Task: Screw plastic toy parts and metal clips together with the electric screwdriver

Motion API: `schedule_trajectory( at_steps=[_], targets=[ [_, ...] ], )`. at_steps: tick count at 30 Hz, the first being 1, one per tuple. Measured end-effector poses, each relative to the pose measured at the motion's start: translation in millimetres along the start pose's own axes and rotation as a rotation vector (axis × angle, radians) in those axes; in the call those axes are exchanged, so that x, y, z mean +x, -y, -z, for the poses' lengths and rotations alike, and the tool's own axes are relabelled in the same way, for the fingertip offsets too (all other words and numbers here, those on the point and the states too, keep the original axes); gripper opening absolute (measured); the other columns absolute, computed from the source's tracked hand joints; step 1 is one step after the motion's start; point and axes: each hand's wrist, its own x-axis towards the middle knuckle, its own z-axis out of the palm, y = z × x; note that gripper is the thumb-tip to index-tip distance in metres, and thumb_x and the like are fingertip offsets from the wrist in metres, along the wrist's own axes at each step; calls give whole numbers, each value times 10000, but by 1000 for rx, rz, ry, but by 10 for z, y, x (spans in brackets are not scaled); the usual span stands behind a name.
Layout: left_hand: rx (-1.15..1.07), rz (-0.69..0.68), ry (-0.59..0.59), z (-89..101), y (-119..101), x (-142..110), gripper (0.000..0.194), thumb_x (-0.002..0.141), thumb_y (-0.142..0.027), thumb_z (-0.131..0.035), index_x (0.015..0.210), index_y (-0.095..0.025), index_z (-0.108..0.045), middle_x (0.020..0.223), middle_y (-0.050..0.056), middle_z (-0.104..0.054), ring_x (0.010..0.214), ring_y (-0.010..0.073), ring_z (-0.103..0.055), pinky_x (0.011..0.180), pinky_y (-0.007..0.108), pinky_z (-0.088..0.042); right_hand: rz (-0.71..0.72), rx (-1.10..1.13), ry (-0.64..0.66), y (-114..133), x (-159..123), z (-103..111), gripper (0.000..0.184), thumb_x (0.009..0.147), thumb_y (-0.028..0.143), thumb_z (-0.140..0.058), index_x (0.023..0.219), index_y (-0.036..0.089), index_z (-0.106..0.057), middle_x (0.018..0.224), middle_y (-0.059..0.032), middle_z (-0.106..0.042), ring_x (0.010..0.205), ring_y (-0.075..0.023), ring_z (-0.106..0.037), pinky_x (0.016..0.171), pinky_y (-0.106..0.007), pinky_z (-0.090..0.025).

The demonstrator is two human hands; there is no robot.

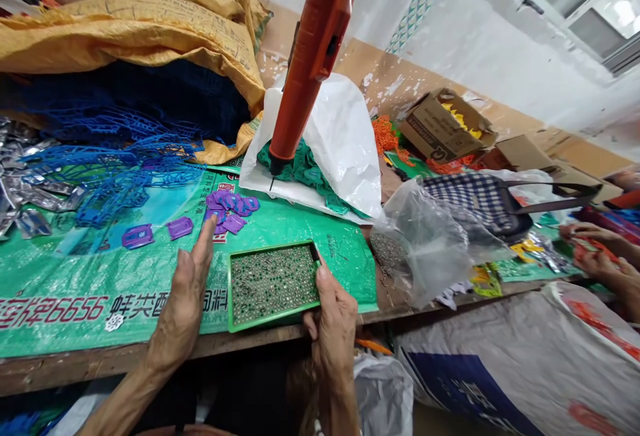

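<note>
My right hand (334,313) grips the right end of a shallow green tray (231,299), thumb over its rim. Many small metal screws (273,283) cover the tray's bottom. The tray is slightly tilted at the table's front edge. To its left, my left hand (183,303) is held edge-on with the fingers stretched out and holds nothing. Just beyond those fingertips lies a pile of purple plastic pieces (233,206), with two more purple pieces (180,227) apart on the left. An orange electric screwdriver (313,63) hangs bit-down above the table.
A white bag (350,149) with green plastic parts (313,176) lies behind the tray. Blue plastic parts (115,176) spill from a yellow sack (165,29). Silver pieces (35,189) lie far left. A clear bag (425,236) stands right; another person's hands (603,256) work beyond it.
</note>
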Motion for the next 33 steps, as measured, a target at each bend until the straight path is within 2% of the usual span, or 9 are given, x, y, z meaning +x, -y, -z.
schedule_trajectory(
  at_steps=[3, 7, 11, 15, 19, 24, 27, 31, 33],
  targets=[
    [107, -48, 10, -63, -36, -18, 749, 1005, -715, -208, 1589, -272, -363, 1707, -52, -241, 1599, 236, -59, 1315, 417, 33, -30, -17, 33, 9, 10, -7, 660, 860, 669, -638, 1296, 176, -690, 660, 96, -183, 482, -45, -135, 341, -147, -180],
    [-33, 40, -19, -66, -25, 15, 753, 984, -746, -241, 1603, -325, -316, 1698, -81, -259, 1593, 255, -102, 1322, 441, -17, -23, 10, -9, 5, 34, 24, 651, 832, 667, -668, 1233, 156, -713, 646, 101, -186, 472, -43, -135, 323, -150, -184],
    [-66, 26, -38, -51, -12, 64, 778, 961, -774, -289, 1590, -320, -355, 1686, -72, -298, 1592, 264, -121, 1326, 443, -38, -47, 19, 93, 21, 24, 3, 600, 861, 629, -662, 1238, 164, -704, 642, 104, -186, 456, -42, -170, 323, -141, -198],
    [-74, 40, -57, -50, -20, 63, 734, 979, -754, -263, 1588, -354, -348, 1688, -107, -277, 1595, 246, -94, 1321, 436, 1, -40, 59, 30, 51, -4, -16, 577, 858, 624, -671, 1183, 149, -719, 639, 110, -186, 457, -30, -138, 322, -132, -169],
    [-47, 40, -42, -43, -24, 66, 727, 983, -750, -247, 1571, -346, -389, 1671, -68, -335, 1589, 282, -126, 1319, 493, -57, -60, 12, 111, 30, -11, 25, 584, 876, 619, -655, 1220, 149, -706, 622, 117, -159, 433, -34, -157, 316, -136, -184],
    [-30, 32, -74, -44, -28, 93, 746, 983, -749, -253, 1575, -315, -388, 1688, -54, -297, 1590, 272, -137, 1320, 472, -28, -55, 25, 81, -1, 1, 43, 586, 862, 627, -665, 1194, 147, -719, 626, 118, -157, 429, -29, -147, 312, -139, -176],
    [-11, 53, -70, -56, -29, 96, 733, 977, -759, -265, 1559, -340, -415, 1670, -72, -338, 1584, 276, -169, 1324, 473, -53, -70, 13, 100, 6, -11, 22, 599, 863, 632, -662, 1224, 157, -713, 622, 115, -171, 424, -30, -158, 312, -139, -183],
    [-53, 23, -90, -69, -37, 102, 713, 983, -749, -271, 1559, -351, -410, 1668, -112, -328, 1592, 224, -133, 1327, 399, -38, -50, 21, 33, 10, -22, 11, 619, 847, 660, -663, 1197, 154, -721, 604, 116, -206, 421, -28, -155, 309, -144, -187],
    [-43, 31, -83, -76, -43, 104, 742, 972, -762, -293, 1567, -330, -400, 1675, -89, -321, 1591, 240, -137, 1326, 423, -42, -55, 3, 73, 2, -26, 10, 618, 851, 664, -658, 1196, 156, -719, 604, 114, -219, 421, -28, -169, 312, -145, -198]
  ],
)
